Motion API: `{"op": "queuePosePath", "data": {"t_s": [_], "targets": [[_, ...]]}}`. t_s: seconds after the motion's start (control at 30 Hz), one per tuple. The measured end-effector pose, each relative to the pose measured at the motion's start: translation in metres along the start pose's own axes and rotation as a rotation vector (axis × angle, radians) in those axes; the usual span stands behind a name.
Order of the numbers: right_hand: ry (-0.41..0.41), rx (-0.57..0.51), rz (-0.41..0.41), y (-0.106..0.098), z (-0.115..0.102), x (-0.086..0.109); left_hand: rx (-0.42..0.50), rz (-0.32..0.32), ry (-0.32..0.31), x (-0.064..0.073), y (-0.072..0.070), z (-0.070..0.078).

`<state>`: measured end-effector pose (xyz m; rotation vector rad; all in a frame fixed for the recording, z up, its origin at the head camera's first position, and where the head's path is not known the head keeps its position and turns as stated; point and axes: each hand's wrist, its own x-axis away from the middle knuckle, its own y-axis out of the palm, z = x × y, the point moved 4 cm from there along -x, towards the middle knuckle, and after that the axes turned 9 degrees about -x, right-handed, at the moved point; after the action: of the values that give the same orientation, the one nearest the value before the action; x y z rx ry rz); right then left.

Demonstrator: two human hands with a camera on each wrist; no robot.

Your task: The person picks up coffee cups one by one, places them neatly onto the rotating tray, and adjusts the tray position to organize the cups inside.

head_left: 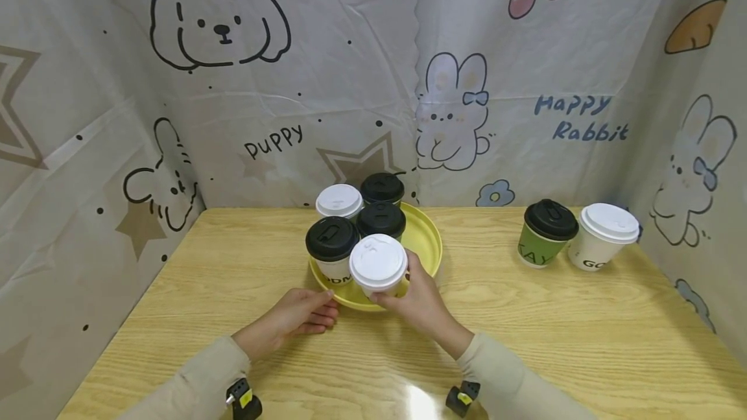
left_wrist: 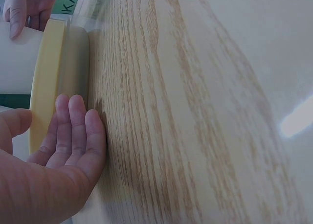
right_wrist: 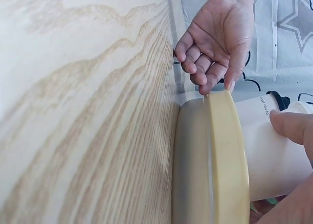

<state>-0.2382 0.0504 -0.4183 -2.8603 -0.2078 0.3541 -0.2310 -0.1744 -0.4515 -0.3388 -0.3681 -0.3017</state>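
A round yellow tray (head_left: 430, 242) stands on the table and bears several lidded paper cups. My right hand (head_left: 423, 303) grips a white-lidded paper cup (head_left: 378, 263) at the tray's near right side, fingers around its body. In the right wrist view that cup (right_wrist: 271, 158) stands at or just above the tray; its base is hidden by the rim. With its thumb on the near left rim, my left hand (head_left: 294, 316) holds the tray's edge, and its fingers curl beneath, as the left wrist view shows on the rim (left_wrist: 48, 67). Beside the gripped cup is a black-lidded cup (head_left: 332, 242).
Farther back on the tray are a white-lidded cup (head_left: 339, 201) and two black-lidded cups, one in the middle (head_left: 382, 218) and one at the back (head_left: 382, 188). A green black-lidded cup (head_left: 545, 235) and a white cup (head_left: 604, 238) stand at the table's back right. Printed curtains enclose the table.
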Motion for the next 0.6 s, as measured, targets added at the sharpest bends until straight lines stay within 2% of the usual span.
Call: {"op": "queuePosePath", "data": {"t_s": [0.6], "targets": [[-0.005,0.013,-0.014,0.0002,-0.0049,0.0001,-0.008,0.0,-0.008,-0.0005,-0.0005,-0.0005]]}}
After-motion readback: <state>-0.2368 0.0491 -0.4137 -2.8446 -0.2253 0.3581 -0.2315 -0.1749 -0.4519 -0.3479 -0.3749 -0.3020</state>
